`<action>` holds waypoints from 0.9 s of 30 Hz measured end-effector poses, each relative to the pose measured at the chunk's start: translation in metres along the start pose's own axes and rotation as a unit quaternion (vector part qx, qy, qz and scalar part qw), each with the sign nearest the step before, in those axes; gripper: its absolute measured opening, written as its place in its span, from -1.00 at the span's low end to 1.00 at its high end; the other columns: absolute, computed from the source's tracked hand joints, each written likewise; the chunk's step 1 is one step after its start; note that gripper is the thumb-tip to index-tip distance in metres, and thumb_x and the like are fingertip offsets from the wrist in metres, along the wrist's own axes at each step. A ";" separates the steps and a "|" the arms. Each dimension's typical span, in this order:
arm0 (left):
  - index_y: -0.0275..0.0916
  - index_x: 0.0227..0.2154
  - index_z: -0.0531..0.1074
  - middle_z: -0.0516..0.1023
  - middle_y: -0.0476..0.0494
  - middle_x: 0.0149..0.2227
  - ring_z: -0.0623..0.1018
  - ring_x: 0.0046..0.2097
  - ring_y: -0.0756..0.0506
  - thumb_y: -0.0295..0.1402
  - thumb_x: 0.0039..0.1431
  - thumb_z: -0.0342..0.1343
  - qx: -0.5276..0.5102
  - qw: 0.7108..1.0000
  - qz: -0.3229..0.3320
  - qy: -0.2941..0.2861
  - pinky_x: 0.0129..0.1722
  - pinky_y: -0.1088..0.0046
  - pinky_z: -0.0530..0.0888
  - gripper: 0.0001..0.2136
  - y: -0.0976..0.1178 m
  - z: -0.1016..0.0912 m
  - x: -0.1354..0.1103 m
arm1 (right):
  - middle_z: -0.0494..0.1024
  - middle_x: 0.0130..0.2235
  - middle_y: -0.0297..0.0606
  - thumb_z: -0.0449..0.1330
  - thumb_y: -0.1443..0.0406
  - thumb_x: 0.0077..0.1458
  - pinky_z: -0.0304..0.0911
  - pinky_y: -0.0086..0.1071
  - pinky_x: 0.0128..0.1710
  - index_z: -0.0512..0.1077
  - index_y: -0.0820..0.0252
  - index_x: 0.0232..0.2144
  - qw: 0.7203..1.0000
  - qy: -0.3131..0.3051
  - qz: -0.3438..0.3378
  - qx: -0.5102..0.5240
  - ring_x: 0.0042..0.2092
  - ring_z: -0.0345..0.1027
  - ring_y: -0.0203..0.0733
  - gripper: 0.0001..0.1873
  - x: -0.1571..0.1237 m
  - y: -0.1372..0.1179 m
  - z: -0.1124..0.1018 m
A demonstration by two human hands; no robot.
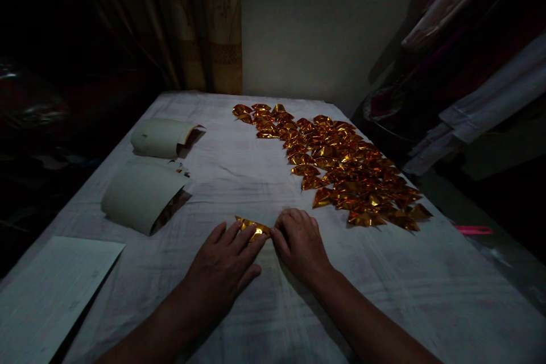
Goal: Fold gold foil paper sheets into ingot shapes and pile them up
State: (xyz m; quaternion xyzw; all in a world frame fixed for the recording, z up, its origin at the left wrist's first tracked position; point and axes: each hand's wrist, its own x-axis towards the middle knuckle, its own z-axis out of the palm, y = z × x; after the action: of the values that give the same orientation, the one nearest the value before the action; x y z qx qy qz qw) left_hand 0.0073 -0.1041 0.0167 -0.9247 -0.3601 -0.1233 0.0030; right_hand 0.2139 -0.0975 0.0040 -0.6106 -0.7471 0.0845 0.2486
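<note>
A small folded piece of shiny gold foil paper (257, 231) lies on the cloth-covered table in front of me. My left hand (228, 256) rests on it with the fingers stretched out, covering its lower left part. At its right end, my right hand (301, 242) has the thumb and fingers closed on the tip. Part of the fold is hidden beneath the fingers. To the right and farther back spreads a big pile of folded gold foil pieces (341, 165) with pointed ends, several of them overlapping.
Two curved grey card sheets (139, 196) stand arched at the left of the table (239, 179), one behind the other. A flat pale sheet or board (55, 290) is at the near left. Hanging clothes (495, 96) and a pink object (473, 230) are beyond the right edge.
</note>
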 end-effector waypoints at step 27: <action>-0.11 0.19 0.34 0.48 -0.16 0.17 0.44 0.17 -0.27 -0.16 0.37 0.04 0.006 1.000 -0.005 0.003 0.20 0.04 0.29 -0.61 0.001 0.006 0.000 | 0.45 -0.29 -0.33 0.17 0.48 0.14 0.02 -0.28 -0.19 0.34 0.10 -0.35 1.000 0.021 -0.001 0.018 -0.20 0.27 -0.11 -0.82 -0.001 0.003 0.008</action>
State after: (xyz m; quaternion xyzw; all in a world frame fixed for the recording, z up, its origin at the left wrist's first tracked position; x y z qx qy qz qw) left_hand 0.0092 -0.1045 0.0109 -0.9226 -0.3650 -0.1240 0.0095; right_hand 0.2134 -0.0963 -0.0043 -0.6070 -0.7407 0.0847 0.2753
